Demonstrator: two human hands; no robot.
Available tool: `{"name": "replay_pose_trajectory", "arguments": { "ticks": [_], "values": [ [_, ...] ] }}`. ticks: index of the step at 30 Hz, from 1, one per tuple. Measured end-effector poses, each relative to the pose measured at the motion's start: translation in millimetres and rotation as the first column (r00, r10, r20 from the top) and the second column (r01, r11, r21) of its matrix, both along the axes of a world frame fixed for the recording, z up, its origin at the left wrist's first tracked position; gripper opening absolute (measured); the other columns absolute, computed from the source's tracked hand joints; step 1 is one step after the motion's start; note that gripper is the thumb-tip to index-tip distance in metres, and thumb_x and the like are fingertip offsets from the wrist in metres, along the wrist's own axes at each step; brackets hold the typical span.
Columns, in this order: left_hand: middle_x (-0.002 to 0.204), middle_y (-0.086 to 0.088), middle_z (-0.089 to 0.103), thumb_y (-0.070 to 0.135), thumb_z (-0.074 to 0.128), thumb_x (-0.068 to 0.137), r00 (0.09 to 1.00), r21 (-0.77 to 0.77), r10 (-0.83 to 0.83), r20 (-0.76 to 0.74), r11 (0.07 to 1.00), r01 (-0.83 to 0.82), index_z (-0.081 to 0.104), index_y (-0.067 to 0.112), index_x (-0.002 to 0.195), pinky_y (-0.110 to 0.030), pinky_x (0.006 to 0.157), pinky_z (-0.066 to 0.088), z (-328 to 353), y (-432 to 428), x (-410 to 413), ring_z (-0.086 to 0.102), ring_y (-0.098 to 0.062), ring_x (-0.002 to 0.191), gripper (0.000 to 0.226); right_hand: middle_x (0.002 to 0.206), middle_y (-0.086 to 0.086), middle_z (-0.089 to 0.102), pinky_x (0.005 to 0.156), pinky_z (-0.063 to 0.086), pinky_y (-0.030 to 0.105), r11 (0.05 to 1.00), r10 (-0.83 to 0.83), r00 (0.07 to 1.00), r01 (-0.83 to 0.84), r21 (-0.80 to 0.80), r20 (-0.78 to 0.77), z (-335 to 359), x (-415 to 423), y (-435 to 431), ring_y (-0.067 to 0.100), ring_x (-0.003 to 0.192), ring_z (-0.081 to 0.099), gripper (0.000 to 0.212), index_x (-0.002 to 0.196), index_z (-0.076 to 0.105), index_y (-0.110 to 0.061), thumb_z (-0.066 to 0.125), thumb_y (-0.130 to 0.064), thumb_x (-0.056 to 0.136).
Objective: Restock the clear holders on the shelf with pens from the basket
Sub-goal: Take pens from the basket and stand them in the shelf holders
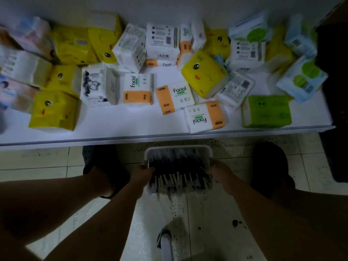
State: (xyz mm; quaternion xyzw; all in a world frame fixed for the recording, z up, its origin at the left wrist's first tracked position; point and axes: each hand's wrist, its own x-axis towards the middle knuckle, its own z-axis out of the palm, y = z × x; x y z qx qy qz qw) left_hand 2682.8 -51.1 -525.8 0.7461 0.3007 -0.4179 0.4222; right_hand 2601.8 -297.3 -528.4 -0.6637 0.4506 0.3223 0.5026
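— What are the hands doing?

— Both are closed on the basket [178, 148]. The left hand [141, 173] grips its left wall, fingers curled over the rim. The right hand [220, 171] grips the right wall the same way.

— And where is the basket?

— It is held over the tiled floor [37, 162], just in front of the shelf's [131, 127] front edge, about at its middle and below it. It touches neither.

— What is in it?

— Dark pens [178, 178], packed side by side, their pale clips towards the person. The picture is blurred there, so I cannot count them.

— What is on the shelf?

— Tissue packs from end to end. A white and orange "Facial" pack [204, 117] lies at the front edge, right of the middle. A green pack [266, 112] sits near the front right corner, and a yellow pack [54, 112] towards the front left.

— Anything else?

— A dark shoe [269, 166] on the floor to the right of the basket.
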Motion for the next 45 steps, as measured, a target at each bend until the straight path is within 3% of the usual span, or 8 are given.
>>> {"name": "replay_pose_trajectory", "arguments": {
  "ticks": [5, 8, 11, 19, 26, 31, 40, 45],
  "values": [
    [0.092, -0.011, 0.065, 0.019, 0.058, 0.092, 0.984, 0.104, -0.156, 0.086, 0.984, 0.147, 0.060, 0.004, 0.102, -0.028, 0.060, 0.051, 13, -12, -1, 0.060, -0.016, 0.072, 0.018, 0.102, 0.011, 0.065, 0.082, 0.053, 0.036, 0.964, 0.234, 0.971, -0.224, -0.144, 0.056, 14, 3, 6, 0.030, 0.095, 0.063, 0.018, 0.105, 0.062, -0.007, 0.062, -0.013, 0.088],
    [0.088, -0.001, 0.057, 0.018, 0.055, 0.090, 0.761, 0.363, -0.579, 0.293, 0.803, 0.472, 0.055, 0.014, 0.098, -0.029, 0.063, 0.050, 27, -36, 9, 0.056, -0.016, 0.078, 0.009, 0.120, 0.011, 0.056, 0.087, 0.048, 0.032, 0.868, 0.412, 0.903, -0.348, -0.354, 0.123, 30, 17, 22, 0.033, 0.111, 0.056, 0.039, 0.125, 0.054, -0.014, 0.060, -0.012, 0.086],
    [0.089, -0.004, 0.061, 0.013, 0.050, 0.095, 0.601, 0.312, -0.710, 0.366, 0.702, 0.640, 0.061, 0.012, 0.089, -0.027, 0.076, 0.052, 30, -63, 5, 0.060, -0.019, 0.086, 0.013, 0.124, 0.008, 0.055, 0.084, 0.044, 0.028, 0.802, 0.524, 0.829, -0.403, -0.442, 0.195, 38, 29, 35, 0.029, 0.112, 0.055, 0.030, 0.119, 0.061, -0.011, 0.057, -0.013, 0.089],
    [0.137, -0.014, 0.048, 0.026, 0.050, 0.096, 0.489, 0.282, -0.851, 0.189, 0.524, 0.803, 0.058, 0.013, 0.128, -0.045, 0.106, 0.038, 1, -77, -36, 0.042, -0.032, 0.128, 0.035, 0.160, 0.007, 0.014, 0.112, 0.025, 0.051, 0.663, 0.726, 0.687, -0.710, -0.238, -0.023, 14, 5, 33, 0.038, 0.145, 0.015, 0.057, 0.149, 0.031, -0.031, 0.049, -0.036, 0.095],
    [0.142, -0.015, 0.044, 0.030, 0.047, 0.098, 0.299, 0.261, -0.944, 0.137, 0.326, 0.909, 0.046, 0.016, 0.141, -0.043, 0.109, 0.037, 4, -80, -23, 0.039, -0.034, 0.131, 0.044, 0.137, 0.008, 0.049, 0.098, 0.043, 0.043, 0.622, 0.758, 0.651, -0.740, -0.257, -0.040, 18, 15, 35, 0.030, 0.116, 0.052, 0.036, 0.133, 0.052, -0.020, 0.045, -0.022, 0.098],
    [0.156, -0.013, 0.016, 0.033, 0.050, 0.096, 0.189, 0.345, -0.977, 0.096, 0.211, 0.915, 0.033, 0.019, 0.147, -0.048, 0.112, 0.031, 6, -80, -35, 0.019, -0.037, 0.139, 0.056, 0.150, 0.011, 0.033, 0.110, 0.035, 0.045, 0.570, 0.800, 0.591, -0.803, -0.176, -0.105, 18, 12, 32, 0.034, 0.131, 0.040, 0.047, 0.144, 0.042, -0.020, 0.049, -0.029, 0.098],
    [0.148, -0.012, 0.040, 0.048, 0.044, 0.096, 0.366, 0.210, -0.927, 0.088, 0.376, 0.902, 0.044, 0.027, 0.142, -0.048, 0.115, 0.021, -7, -89, -19, 0.029, -0.035, 0.137, 0.051, 0.106, 0.013, 0.067, 0.069, 0.045, 0.029, 0.762, 0.562, 0.821, -0.561, -0.324, -0.102, 30, 12, 25, 0.028, 0.093, 0.063, 0.020, 0.101, 0.068, -0.004, 0.053, -0.016, 0.094],
    [0.145, -0.011, 0.043, 0.045, 0.042, 0.096, 0.359, 0.153, -0.931, 0.062, 0.365, 0.918, 0.046, 0.027, 0.140, -0.045, 0.115, 0.024, -9, -92, -9, 0.032, -0.034, 0.136, 0.048, 0.073, 0.002, 0.056, 0.063, 0.041, 0.027, 0.805, 0.477, 0.877, -0.465, -0.368, -0.062, 38, 13, 27, 0.022, 0.071, 0.054, 0.021, 0.070, 0.057, -0.012, 0.056, -0.017, 0.090]
  ]
}}
